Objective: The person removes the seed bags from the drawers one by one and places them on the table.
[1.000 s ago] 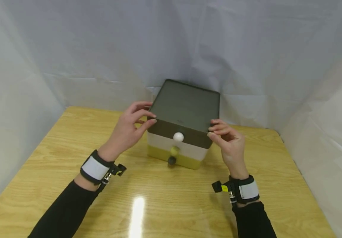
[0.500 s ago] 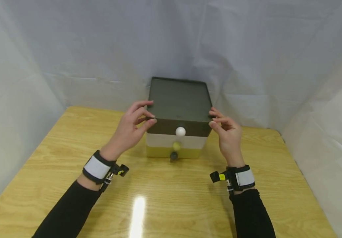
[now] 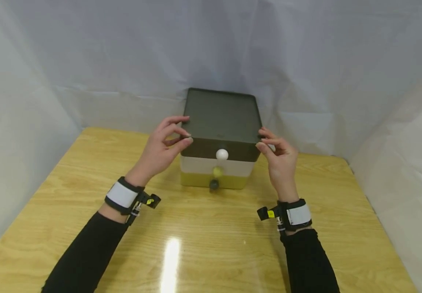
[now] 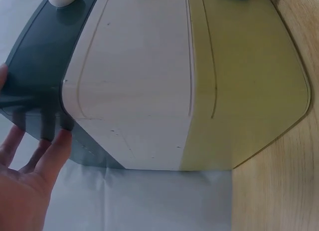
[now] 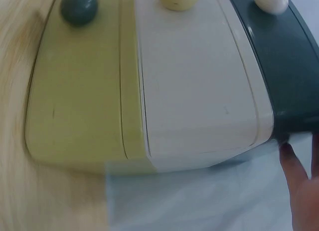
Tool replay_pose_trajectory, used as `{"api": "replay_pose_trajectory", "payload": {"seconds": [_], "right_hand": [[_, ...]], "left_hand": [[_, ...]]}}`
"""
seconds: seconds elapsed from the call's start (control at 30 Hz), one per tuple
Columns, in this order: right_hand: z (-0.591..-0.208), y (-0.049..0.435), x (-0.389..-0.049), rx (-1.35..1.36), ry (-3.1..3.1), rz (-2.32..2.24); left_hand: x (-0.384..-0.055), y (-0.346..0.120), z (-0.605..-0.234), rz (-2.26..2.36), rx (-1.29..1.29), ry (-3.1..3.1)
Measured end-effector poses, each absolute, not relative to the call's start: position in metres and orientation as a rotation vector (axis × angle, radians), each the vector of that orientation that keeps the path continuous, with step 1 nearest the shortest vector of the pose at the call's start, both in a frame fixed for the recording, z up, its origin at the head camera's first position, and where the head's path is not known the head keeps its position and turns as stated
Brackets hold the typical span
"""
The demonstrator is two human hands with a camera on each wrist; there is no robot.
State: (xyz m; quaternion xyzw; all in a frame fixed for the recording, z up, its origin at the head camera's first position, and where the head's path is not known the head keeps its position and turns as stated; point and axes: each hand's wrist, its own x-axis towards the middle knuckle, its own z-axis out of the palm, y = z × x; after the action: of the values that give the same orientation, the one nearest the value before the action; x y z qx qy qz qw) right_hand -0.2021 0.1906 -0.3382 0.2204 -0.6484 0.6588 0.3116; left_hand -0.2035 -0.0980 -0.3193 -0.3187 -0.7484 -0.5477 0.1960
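Note:
A small three-drawer box (image 3: 221, 116) stands on the table near the back curtain, its front facing me. Its top tier is dark grey with a white knob (image 3: 222, 154), the middle white with a yellow knob (image 3: 217, 171), the bottom olive yellow with a dark knob (image 3: 214, 184). All drawers look closed. My left hand (image 3: 159, 147) grips the upper left front corner, thumb at the front and fingers along the side. At the opposite corner my right hand (image 3: 282, 160) holds the dark tier likewise. Both wrist views show fingers against the dark tier (image 4: 42, 56).
The wooden table (image 3: 211, 240) extends in front of the box and to both sides. A pale curtain (image 3: 141, 53) hangs close behind the box and along both sides. Each wrist wears a black strap with a small camera.
The box has turned so its front faces me more squarely, and it has shifted back towards the curtain. Both hands have moved away from me with it, the right one farther.

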Motion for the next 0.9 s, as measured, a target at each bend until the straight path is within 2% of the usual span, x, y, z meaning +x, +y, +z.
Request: {"api": "replay_pose_trajectory", "payload": {"seconds": [0.27,0.47,0.63,0.9], "right_hand": [[-0.329,0.168,-0.181,0.602,-1.739,0.765],[-0.342,0.146,-0.176,0.792,-1.983,0.570],[-0.344,0.131,-0.176,0.741,-2.222,0.392],[-0.346,0.127,-0.180,0.709,-2.247,0.371]], "left_hand": [[-0.208,-0.102,-0.327,-1.630,-0.850,-2.076],[-0.207,-0.103,-0.329,-1.654,-0.822,-2.101],[-0.208,-0.103,-0.332,-1.648,-0.824,-2.100],[-0.210,-0.103,-0.332,-1.685,-0.824,-2.102]]}}
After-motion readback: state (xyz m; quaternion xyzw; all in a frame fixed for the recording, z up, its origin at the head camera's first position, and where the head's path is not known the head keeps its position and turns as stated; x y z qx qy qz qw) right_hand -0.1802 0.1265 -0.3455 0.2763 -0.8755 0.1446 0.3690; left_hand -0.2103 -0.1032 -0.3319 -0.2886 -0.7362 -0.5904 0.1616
